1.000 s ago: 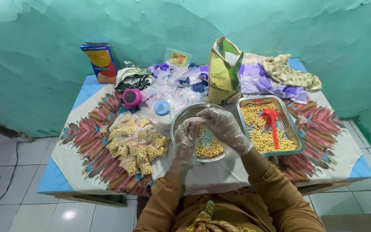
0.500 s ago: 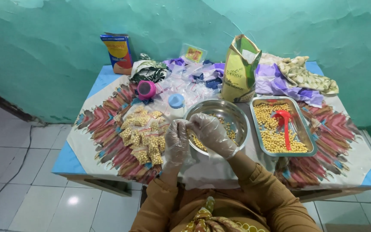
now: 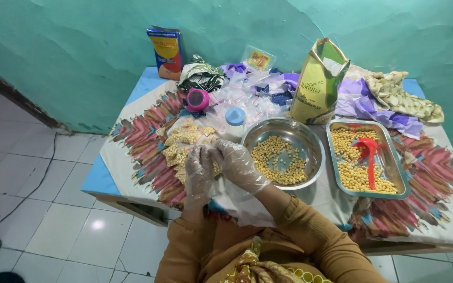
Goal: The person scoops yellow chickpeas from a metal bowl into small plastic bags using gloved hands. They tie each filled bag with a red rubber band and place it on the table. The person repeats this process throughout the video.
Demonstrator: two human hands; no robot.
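Observation:
My left hand (image 3: 199, 170) and my right hand (image 3: 238, 165), both in clear plastic gloves, meet at the table's near edge, fingers closed together on a small clear packet of yellow pellets (image 3: 215, 169). The packet is mostly hidden by the fingers. Just behind the hands lies a pile of filled small packets (image 3: 184, 144). To the right of my hands sits a round steel bowl (image 3: 310, 141) holding loose yellow pellets.
A rectangular steel tray (image 3: 399, 175) of pellets holds a red scoop (image 3: 368, 157). Behind stand a green-yellow bag (image 3: 316, 84), a blue-capped white jar (image 3: 235, 121), a pink cup (image 3: 197, 99), empty clear bags (image 3: 247, 97), a blue-orange box (image 3: 166, 51) and cloths. Tiled floor lies to the left.
My hands have shifted left, from over the bowl to the near edge beside the packet pile. The view has also moved, leaving the table further right.

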